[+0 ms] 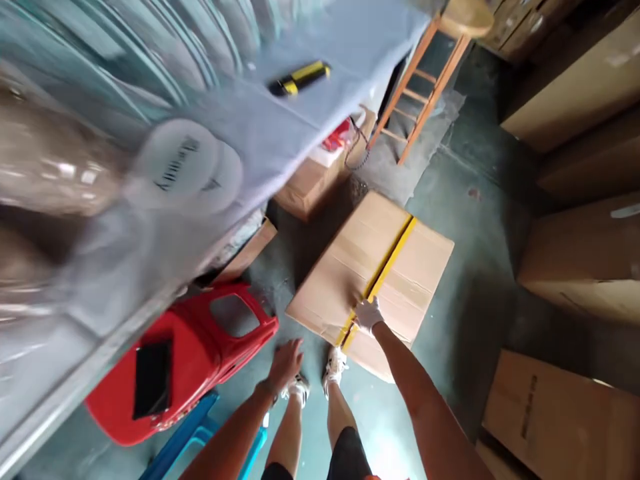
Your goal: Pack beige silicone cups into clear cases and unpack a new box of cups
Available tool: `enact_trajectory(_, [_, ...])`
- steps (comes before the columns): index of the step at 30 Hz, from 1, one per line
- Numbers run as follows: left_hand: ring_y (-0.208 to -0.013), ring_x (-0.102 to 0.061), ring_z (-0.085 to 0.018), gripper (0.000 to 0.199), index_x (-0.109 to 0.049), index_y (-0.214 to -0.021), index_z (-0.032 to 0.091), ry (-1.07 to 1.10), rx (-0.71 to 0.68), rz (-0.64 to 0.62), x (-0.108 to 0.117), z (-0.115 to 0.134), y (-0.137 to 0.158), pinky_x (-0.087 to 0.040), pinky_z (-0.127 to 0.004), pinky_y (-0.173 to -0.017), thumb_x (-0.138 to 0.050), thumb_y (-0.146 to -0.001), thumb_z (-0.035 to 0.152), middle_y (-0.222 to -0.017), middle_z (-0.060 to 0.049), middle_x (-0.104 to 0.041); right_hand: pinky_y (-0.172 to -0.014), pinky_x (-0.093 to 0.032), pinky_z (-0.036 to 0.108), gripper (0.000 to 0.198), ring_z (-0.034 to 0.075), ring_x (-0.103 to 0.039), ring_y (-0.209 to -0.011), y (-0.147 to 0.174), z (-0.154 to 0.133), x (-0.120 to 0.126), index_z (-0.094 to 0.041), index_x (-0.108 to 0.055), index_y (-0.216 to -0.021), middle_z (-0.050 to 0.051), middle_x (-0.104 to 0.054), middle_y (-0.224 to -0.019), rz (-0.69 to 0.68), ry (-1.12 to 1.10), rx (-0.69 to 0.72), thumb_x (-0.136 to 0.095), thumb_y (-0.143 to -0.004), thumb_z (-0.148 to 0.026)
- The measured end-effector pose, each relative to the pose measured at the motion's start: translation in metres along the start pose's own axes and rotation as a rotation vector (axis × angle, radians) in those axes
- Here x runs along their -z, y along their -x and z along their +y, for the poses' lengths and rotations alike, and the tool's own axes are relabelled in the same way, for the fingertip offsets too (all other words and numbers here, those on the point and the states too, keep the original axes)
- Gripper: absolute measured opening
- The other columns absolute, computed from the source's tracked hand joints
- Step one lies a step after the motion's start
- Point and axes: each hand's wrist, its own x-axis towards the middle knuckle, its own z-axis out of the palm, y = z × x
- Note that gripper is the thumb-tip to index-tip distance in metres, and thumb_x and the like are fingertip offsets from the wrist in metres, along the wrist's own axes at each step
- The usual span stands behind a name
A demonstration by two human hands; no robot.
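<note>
A large cardboard box (400,293) lies on the floor in front of my feet. Yellow tape (393,257) runs along its top, and a dark line, maybe a slit between the flaps, shows beside part of it. My right hand (369,315), in a white glove, is at the top of the box beside the tape, its fingers spread. Bare and holding nothing, my left hand (287,363) hangs short of the box's near corner, fingers stretched out. A black and yellow tool (300,78), perhaps a box cutter, lies on the cloth-covered table (345,53).
Left of my legs are a red toy-car-like body (200,347) and a blue plastic stool (200,433). Plastic-wrapped items (125,47) and round white labelled discs (185,163) sit on the table. A wooden stool (420,100) stands behind; stacked cartons (565,407) line the right.
</note>
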Motion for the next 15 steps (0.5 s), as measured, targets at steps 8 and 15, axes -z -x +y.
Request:
enact_trajectory(8, [-0.157,-0.024,-0.045,0.067,-0.045,-0.158,0.019,-0.115,-0.145,0.081,-0.083,0.116,-0.097,-0.022,-0.073,-0.122,-0.063,-0.093,0.020,-0.168,-0.022,-0.033,-0.095,-0.043,0.044,0.040,0.031,-0.068,-0.096,0.138,0.079,-0.017,-0.015,-0.075,-0.096,0.015,-0.074,-0.094,0.067,-0.010,-0.110,-0.042,-0.104,-0.035])
enact_trajectory(15, [-0.157,-0.018,-0.051,0.077,-0.038,-0.162,0.023,-0.219,-0.080,0.106,-0.108,0.112,-0.123,-0.018,-0.082,-0.117,-0.069,-0.093,0.038,-0.171,-0.026,-0.022,-0.105,-0.044,0.057,0.067,0.045,-0.045,-0.138,0.219,0.152,-0.086,-0.009,-0.055,-0.142,0.025,-0.035,-0.162,0.511,-0.075,-0.704,-0.060,-0.079,-0.030])
